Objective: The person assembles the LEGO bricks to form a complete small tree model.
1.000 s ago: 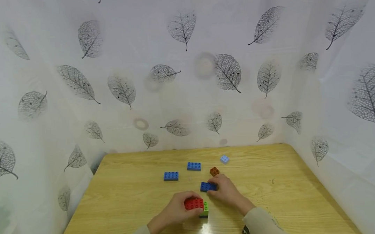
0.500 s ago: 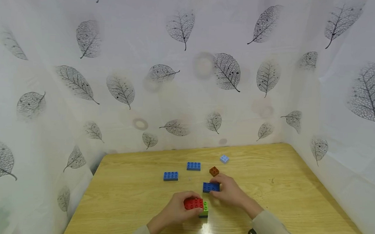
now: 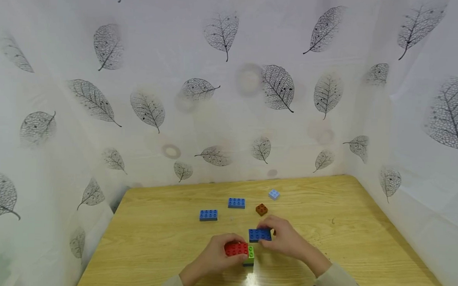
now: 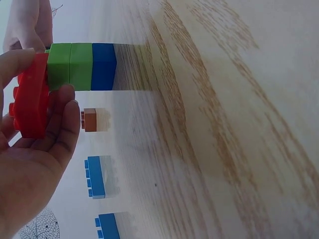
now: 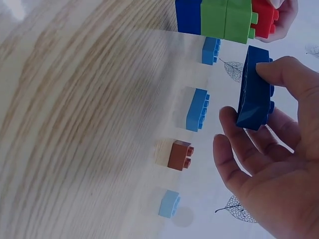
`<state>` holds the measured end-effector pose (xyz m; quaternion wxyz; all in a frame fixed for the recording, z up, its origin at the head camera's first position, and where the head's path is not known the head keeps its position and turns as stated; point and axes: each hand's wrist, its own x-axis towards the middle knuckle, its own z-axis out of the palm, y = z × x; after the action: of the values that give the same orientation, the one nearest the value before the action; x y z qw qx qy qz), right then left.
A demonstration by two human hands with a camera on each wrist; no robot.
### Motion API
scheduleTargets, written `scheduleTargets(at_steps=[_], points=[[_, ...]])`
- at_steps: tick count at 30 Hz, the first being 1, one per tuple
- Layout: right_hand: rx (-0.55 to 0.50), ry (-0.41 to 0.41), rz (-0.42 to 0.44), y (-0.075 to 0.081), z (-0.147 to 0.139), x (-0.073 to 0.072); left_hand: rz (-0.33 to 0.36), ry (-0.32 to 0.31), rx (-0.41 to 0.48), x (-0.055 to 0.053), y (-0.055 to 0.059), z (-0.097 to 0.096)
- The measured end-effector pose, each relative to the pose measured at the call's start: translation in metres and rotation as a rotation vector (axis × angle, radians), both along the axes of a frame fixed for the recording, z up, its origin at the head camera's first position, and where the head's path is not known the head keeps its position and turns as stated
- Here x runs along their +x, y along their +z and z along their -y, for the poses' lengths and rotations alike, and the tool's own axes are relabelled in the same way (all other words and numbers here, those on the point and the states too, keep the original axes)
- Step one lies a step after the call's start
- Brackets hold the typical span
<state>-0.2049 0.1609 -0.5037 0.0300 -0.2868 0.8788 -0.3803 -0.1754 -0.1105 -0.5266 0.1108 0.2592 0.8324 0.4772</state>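
My left hand (image 3: 218, 254) grips a red brick (image 3: 236, 249) with eight or fewer studs showing, the top piece of a small stack on the table. Beneath its right end are two green bricks (image 4: 70, 67), with a blue brick (image 4: 103, 67) at the bottom. In the head view my right hand (image 3: 286, 239) is just right of and behind the stack. Its thumb and fingers pinch a dark blue brick (image 5: 254, 89) by its right end, studs up. The right wrist view shows that brick raised off the table, near the height of the stack's upper bricks.
Behind the hands on the wooden table (image 3: 152, 237) lie two lighter blue bricks, a left one (image 3: 208, 215) and a right one (image 3: 236, 203). A brown brick (image 3: 262, 209) and a pale blue brick (image 3: 274, 194) lie farther right. A leaf-patterned curtain (image 3: 230, 117) surrounds the table.
My right hand has moved the dark blue brick right, then toward the front, and it now hangs nearer the stack's back right. The left hand and its red brick have stayed put.
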Motion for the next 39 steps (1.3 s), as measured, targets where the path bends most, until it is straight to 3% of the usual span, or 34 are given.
scheduleTargets(at_steps=[7, 20, 39], points=[[0.000, 0.008, 0.012, 0.004, -0.005, 0.009, 0.025, 0.009, -0.023, -0.001, 0.001, 0.000], [-0.023, 0.076, 0.051, 0.003, -0.005, 0.023, 0.007, -0.001, 0.011, -0.001, -0.001, 0.000], [-0.053, 0.100, 0.061, -0.001, 0.001, 0.027, 0.026, 0.006, -0.009, -0.001, 0.001, -0.001]])
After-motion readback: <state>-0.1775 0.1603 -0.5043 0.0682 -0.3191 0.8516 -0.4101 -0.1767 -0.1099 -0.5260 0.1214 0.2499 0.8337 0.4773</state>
